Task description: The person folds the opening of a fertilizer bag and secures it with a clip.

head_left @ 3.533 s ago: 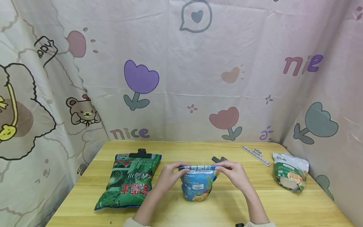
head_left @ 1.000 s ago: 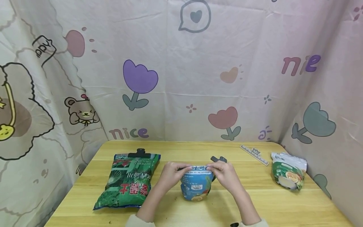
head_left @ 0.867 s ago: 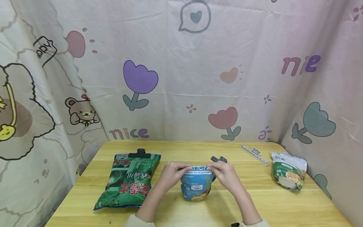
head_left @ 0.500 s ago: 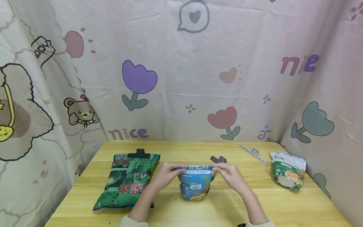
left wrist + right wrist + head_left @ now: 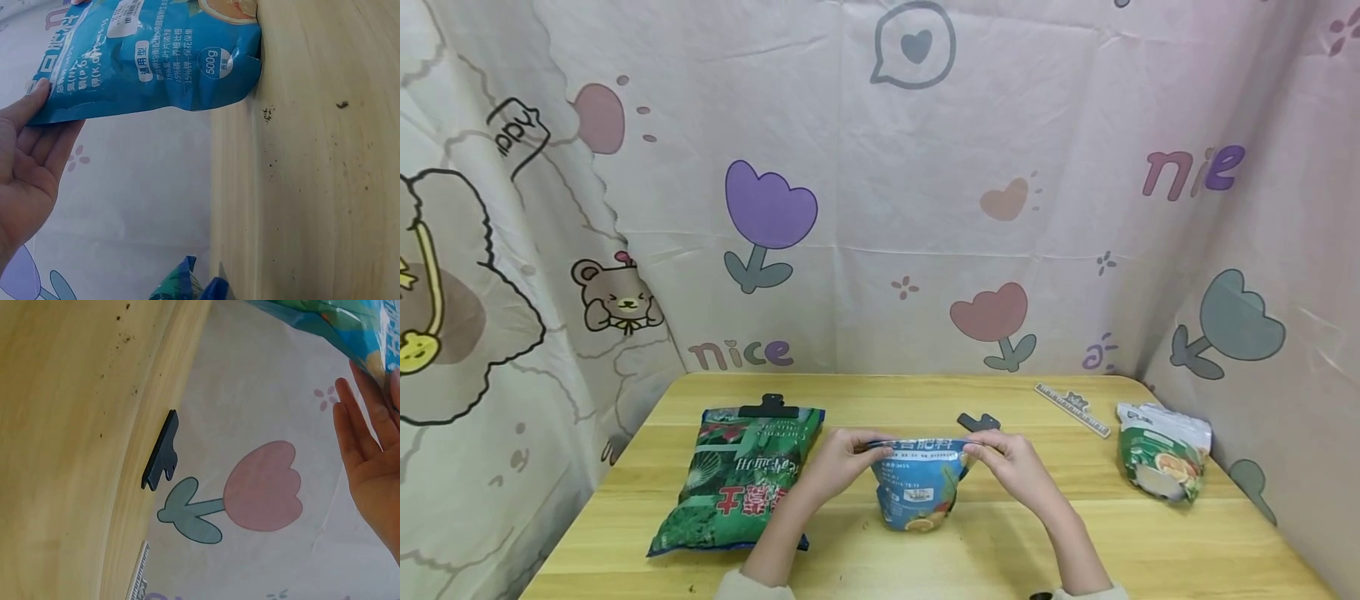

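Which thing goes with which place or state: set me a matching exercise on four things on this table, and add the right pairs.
Things
1. Large green bag
2. Ruler
3. Blue pouch
4. White-and-green pouch

Places and states
A. Pinched at its top edge by the left grip and the right grip
B. Farthest right of the four in the head view
C. Black clip across its top edge
D. Thin, pale and rigid-looking, lying toward the far side of the table

Right pairs
1-C; 2-D; 3-A; 4-B

Pale curtain (image 5: 895,167) w/ tulip print, L, R & back; lt. wood table (image 5: 880,396) below.
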Available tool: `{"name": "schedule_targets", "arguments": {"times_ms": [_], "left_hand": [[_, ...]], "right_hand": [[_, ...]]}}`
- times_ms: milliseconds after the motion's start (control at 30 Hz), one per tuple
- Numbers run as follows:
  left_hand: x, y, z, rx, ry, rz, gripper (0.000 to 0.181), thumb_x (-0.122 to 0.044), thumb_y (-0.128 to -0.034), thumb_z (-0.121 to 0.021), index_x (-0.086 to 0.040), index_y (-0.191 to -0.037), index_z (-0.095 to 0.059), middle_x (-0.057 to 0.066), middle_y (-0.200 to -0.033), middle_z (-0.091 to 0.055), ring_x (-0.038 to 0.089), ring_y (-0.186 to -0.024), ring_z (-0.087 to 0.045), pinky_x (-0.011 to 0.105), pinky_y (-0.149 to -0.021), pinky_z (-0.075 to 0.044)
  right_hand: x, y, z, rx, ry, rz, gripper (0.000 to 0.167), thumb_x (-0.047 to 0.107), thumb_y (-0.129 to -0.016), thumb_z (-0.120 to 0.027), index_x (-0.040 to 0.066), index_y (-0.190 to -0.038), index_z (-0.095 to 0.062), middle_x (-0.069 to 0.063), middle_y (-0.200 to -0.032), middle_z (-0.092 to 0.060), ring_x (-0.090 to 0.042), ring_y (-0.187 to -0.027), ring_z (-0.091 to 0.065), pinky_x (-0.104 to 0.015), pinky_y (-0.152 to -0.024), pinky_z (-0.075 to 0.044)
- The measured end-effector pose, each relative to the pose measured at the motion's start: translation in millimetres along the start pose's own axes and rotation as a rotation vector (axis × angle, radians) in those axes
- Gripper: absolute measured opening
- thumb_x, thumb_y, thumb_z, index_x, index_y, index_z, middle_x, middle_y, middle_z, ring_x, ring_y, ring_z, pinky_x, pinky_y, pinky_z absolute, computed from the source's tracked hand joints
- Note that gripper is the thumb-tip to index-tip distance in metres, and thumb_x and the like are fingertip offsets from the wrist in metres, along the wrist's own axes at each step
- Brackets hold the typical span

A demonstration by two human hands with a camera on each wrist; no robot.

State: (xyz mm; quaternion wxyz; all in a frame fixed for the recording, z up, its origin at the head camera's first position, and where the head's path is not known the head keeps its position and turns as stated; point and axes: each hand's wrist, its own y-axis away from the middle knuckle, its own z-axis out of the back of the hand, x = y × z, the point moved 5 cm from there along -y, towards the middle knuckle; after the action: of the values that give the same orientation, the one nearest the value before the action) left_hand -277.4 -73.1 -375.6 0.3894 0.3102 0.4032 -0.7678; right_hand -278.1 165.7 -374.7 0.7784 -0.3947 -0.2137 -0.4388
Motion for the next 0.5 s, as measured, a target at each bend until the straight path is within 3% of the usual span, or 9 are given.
{"name": "schedule_targets", "arguments": {"times_ms": [100, 167, 333, 400, 500], "left_hand": [[-3.5, 0.3, -1.1, 0.001, -0.064, -0.023, 0.022, -0.017, -0.0880, -0.062, -0.008, -0.108, -0.069, 0.002, -0.105, -0.066, 0.008, -0.078, -0.061, 0.022, -0.062, -0.049], [-6.5, -0.5, -2.3, -0.003, -0.104, -0.038, 0.022, -0.018, -0.0883, -0.062, -0.009, -0.108, -0.069, 0.002, -0.105, -0.066, 0.005, -0.063, -0.055, 0.021, -0.055, -0.045], [-16.3, -8.0, -11.5, -0.022, -0.162, -0.090, 0.020, -0.020, -0.0879, -0.063, -0.007, -0.101, -0.071, 0.004, -0.096, -0.068, 0.004, -0.063, -0.058, 0.017, -0.057, -0.047], [-20.2, -10.8, -15.4, -0.040, -0.186, -0.122, 0.019, -0.019, -0.0874, -0.064, -0.005, -0.098, -0.071, 0.005, -0.093, -0.069, 0.008, -0.078, -0.064, 0.017, -0.064, -0.049], [-24.4, -11.8, -17.7, -0.078, -0.205, -0.165, 0.017, -0.016, -0.0864, -0.065, -0.003, -0.094, -0.072, 0.006, -0.089, -0.069, 0.011, -0.076, -0.065, 0.016, -0.063, -0.049]], "right_hand": [[3, 0.5, 1, 0.001, -0.005, -0.018, 0.018, 0.022, -0.087, -0.064, 0.015, -0.102, -0.071, 0.001, -0.105, -0.065, -0.024, -0.105, -0.057, -0.049, -0.088, -0.043], [9, -1.0, 0, -0.007, 0.018, 0.000, 0.018, 0.022, -0.085, -0.065, 0.018, -0.103, -0.070, 0.005, -0.106, -0.064, -0.019, -0.105, -0.056, -0.047, -0.088, -0.043], [28, -9.1, -11, -0.027, 0.098, 0.066, 0.013, 0.017, -0.084, -0.067, 0.016, -0.096, -0.072, 0.006, -0.094, -0.067, -0.010, -0.082, -0.059, -0.028, -0.068, -0.050], [35, -12.1, -18, -0.043, 0.148, 0.107, 0.011, 0.015, -0.084, -0.068, 0.015, -0.094, -0.072, 0.004, -0.089, -0.068, -0.010, -0.075, -0.059, -0.023, -0.062, -0.048], [41, -14.6, -25, -0.088, 0.200, 0.181, 0.010, 0.012, -0.081, -0.071, 0.013, -0.090, -0.073, 0.002, -0.087, -0.069, -0.010, -0.073, -0.061, -0.022, -0.059, -0.048]]}}
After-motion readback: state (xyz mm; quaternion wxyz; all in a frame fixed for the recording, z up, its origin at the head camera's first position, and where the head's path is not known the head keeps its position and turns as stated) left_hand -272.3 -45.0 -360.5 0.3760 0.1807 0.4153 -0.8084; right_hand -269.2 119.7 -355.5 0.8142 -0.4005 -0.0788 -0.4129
